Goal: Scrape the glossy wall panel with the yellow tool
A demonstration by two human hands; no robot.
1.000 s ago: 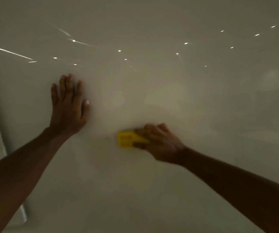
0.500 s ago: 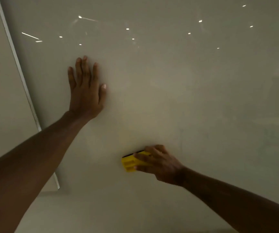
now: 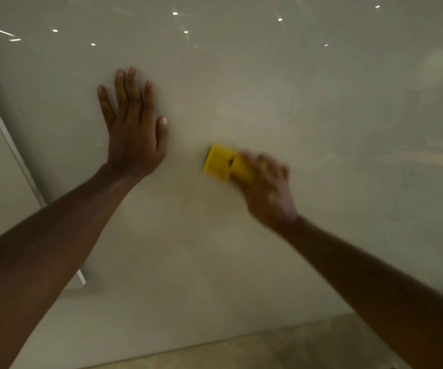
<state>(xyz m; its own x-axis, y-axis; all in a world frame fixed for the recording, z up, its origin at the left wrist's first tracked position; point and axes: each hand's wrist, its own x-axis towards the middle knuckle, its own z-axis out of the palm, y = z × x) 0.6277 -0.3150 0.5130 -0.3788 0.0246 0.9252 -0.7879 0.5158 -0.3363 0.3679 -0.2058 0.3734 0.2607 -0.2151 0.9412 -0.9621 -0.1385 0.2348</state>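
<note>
A left hand (image 3: 135, 134) lies flat, fingers spread, on the glossy wall panel (image 3: 321, 115), while the blurred right hand (image 3: 265, 187) grips a yellow tool (image 3: 220, 163) against it.

- Both forearms are bare from elbow to wrist, with no sleeve showing.
- The left hand (image 3: 135, 134) wears no glove, ring or watch; its nails are short.
- The right hand (image 3: 267, 190) is bare too, though blurred.

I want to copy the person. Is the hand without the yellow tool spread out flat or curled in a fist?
Spread flat. The left hand lies palm-down on the glossy beige wall panel, fingers straight, thumb out to the side.
</note>
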